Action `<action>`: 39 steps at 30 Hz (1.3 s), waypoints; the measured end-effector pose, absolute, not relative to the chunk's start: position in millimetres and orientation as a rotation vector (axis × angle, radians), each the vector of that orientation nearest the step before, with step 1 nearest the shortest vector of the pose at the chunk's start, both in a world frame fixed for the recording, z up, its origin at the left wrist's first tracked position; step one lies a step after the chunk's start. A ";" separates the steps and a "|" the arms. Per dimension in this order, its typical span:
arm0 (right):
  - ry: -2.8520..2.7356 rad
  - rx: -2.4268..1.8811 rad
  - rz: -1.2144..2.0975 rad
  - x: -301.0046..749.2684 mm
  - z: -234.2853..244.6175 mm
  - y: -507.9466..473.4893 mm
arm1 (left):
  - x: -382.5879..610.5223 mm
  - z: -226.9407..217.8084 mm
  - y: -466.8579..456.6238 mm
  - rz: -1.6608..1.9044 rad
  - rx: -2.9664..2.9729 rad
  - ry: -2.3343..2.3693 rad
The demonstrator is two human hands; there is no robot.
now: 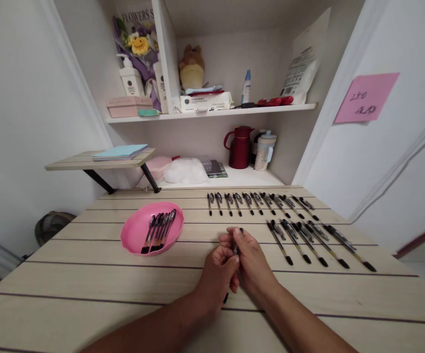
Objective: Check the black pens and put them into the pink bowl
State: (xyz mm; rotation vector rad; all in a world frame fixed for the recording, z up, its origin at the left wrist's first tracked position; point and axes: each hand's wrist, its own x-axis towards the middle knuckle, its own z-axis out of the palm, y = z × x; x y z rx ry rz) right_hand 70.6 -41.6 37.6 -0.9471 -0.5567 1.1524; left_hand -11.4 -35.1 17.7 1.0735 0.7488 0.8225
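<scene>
My left hand (217,274) and my right hand (251,262) are together over the middle of the wooden table (87,294), both closed around one black pen (236,249). The pen's tip sticks out above my fingers and its other end shows below my left hand. To the left sits a pink bowl (133,230) holding several black pens (160,229). To the right, several more black pens lie side by side in a far row (256,202) and a near row (313,242).
Behind the table a white shelf unit carries a red jug (239,147), a cup (265,151), bottles, boxes and a flower bouquet. A small side shelf with a blue notebook (119,152) juts out at left. A pink sticky note (366,97) hangs on the right wall.
</scene>
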 end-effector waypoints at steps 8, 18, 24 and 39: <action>-0.564 -0.877 1.292 76.1 40.5 -45.2 | -25.2 31.3 -25.9 0.432 0.678 0.472; -0.545 -0.712 1.325 76.0 50.1 -47.6 | -29.8 32.6 -25.1 0.427 0.688 0.405; -0.587 -1.130 1.214 69.7 35.4 -42.4 | -14.1 17.3 -33.2 0.653 0.921 0.640; -0.549 -0.764 1.347 88.5 51.0 -47.1 | -28.0 31.8 -31.0 0.390 0.804 0.451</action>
